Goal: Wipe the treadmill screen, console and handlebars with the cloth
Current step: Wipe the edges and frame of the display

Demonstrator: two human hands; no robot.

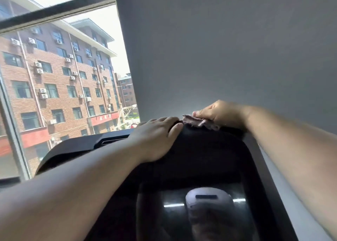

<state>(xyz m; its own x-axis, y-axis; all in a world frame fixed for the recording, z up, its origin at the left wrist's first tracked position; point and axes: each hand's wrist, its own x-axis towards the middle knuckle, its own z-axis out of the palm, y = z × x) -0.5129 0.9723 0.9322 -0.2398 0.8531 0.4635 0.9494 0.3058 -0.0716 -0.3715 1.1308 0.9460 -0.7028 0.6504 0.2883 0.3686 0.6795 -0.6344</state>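
Wall (pixel 228 49) close behind console (pixel 200 149) top edge

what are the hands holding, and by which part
The right hand grips the cloth by its right end; the left hand holds nothing, resting on the screen top.

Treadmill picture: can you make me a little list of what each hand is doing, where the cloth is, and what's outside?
left hand: rests flat on the top left of the screen, holding nothing
right hand: grips the cloth and presses it on the screen's top edge
cloth: pinkish, crumpled, between the two hands
screen: dark, shiny, shows reflections
window: on the left
outside: a brick building
wall: plain grey, behind the treadmill
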